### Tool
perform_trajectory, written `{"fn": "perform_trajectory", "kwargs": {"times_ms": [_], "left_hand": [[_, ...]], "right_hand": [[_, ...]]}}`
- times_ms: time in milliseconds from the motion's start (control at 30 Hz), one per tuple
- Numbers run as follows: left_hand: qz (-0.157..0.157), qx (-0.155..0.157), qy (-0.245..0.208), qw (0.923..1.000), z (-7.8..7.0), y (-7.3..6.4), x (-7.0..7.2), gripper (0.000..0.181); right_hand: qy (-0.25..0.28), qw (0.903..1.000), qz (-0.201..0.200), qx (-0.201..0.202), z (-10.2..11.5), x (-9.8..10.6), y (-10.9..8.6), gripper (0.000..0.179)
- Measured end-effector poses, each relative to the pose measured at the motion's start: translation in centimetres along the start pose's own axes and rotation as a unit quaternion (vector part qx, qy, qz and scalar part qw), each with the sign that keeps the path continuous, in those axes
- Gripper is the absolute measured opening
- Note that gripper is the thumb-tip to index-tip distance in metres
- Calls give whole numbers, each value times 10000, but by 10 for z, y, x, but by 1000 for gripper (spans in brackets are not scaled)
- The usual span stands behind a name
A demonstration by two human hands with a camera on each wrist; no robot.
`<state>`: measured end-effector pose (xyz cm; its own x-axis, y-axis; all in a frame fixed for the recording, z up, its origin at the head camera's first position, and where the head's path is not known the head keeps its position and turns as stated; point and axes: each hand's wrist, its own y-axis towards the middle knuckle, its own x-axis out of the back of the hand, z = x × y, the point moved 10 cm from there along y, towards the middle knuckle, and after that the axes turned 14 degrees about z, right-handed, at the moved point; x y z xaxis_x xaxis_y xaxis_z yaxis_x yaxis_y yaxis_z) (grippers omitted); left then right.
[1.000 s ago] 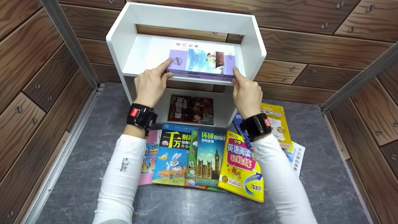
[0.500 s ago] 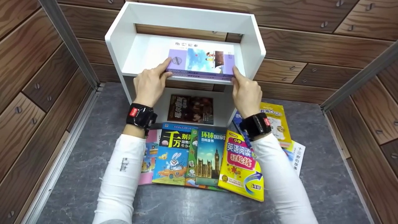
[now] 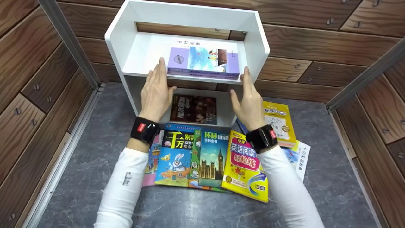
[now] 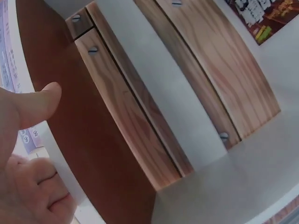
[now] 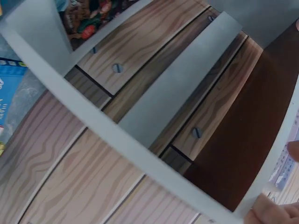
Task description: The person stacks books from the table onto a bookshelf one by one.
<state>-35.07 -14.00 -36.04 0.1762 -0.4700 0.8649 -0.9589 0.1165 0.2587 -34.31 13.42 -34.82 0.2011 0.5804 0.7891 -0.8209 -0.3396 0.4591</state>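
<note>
A short stack of purple books [image 3: 208,60] lies flat on the upper shelf of the white bookshelf [image 3: 145,60], spines toward me. The top cover carries a sky-blue picture. My left hand [image 3: 155,91] is beside the stack's left end, fingers straight and thumb spread, holding nothing. At the right end my right hand [image 3: 250,103] has its fingers extended, thumb apart. In the left wrist view, the left thumb [image 4: 39,105] overlaps the shelf's front edge. Only part of the right hand [image 5: 273,212] shows at the right wrist view's edge.
On the lower shelf lies a dark brown book [image 3: 193,110]. Before the bookshelf, a blue rabbit-cover book [image 3: 174,158], a Big Ben-cover book [image 3: 212,161] and a yellow-and-pink book [image 3: 245,171] lie on the grey floor. Another yellow book [image 3: 280,123] lies right of the bookshelf.
Both hands have let go of the purple books' ends. Their fingers have straightened, and the left hand has shifted slightly down and away from the stack.
</note>
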Motion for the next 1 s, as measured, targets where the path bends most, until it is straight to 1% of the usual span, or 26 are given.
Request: {"fn": "perform_trajectory", "kwargs": {"times_ms": [133,267,367,433,500,567,667,767,833,933,1000], "left_hand": [[-258,-55,39,9996,2,-14,-2,91],[-309,-152,183,9992,3,-28,-8,91],[-286,-224,333,9988,4,-40,-16,88],[-286,-288,397,9984,5,-48,-22,85],[-300,-365,431,9980,5,-58,-27,82],[-296,-421,482,9975,4,-68,-33,79],[-296,-496,572,9967,2,-84,-42,76],[-281,-564,573,9964,0,-100,-54,73],[-265,-627,503,9964,-2,-111,-62,73],[-191,-763,444,9959,-5,-127,-76,74],[-139,-852,462,9952,-8,-136,-85,75]], "right_hand": [[-24,9992,-69,389,-3,0,-19,72],[104,9983,-70,578,-15,-1,-40,72],[242,9980,-126,562,-32,-2,-57,71],[280,9987,-146,399,-48,-2,-68,67],[321,9994,-91,97,-67,-2,-79,66],[392,9987,12,-340,-91,-4,-90,66],[498,9926,236,-1086,-130,-7,-109,69],[520,9813,482,-1791,-169,-11,-129,71],[493,9719,676,-2202,-192,-13,-141,72],[344,9566,911,-2746,-221,-14,-158,72],[155,9441,1062,-3117,-237,-14,-167,74]]}}
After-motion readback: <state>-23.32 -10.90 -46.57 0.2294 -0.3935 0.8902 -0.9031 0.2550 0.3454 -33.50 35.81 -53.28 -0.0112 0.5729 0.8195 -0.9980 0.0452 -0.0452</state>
